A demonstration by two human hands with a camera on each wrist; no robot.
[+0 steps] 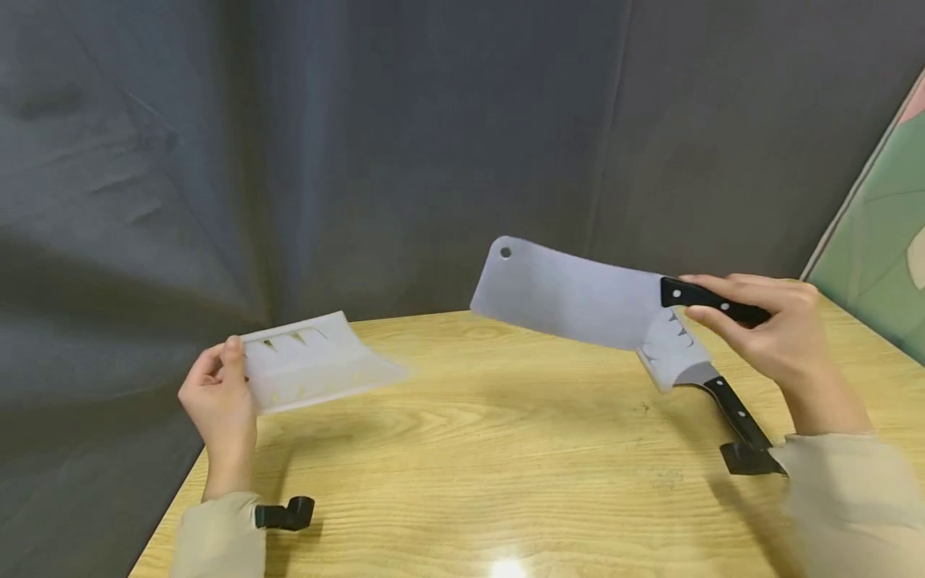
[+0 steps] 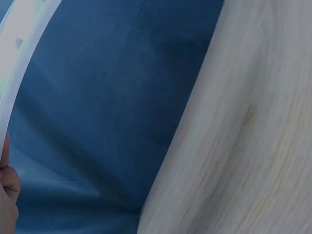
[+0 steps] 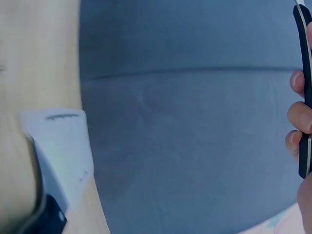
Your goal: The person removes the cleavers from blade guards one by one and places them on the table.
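No readable writing or brand is seen anywhere. The wooden table (image 1: 506, 449) is backed by a grey curtain (image 1: 361, 144). A cleaver (image 1: 571, 297) is held above the table, long axis roughly level, blade pointing left, black handle clasped by curled right hand (image 1: 766, 329) fingers. A white plastic sheath (image 1: 311, 365) is pinched at its left end by the left hand (image 1: 217, 401), resting on the table. A second sheathed knife (image 1: 694, 377) lies beneath the cleaver.

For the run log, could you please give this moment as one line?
left hand: holds blade guard | right hand: holds cleaver aloft | second knife: on table
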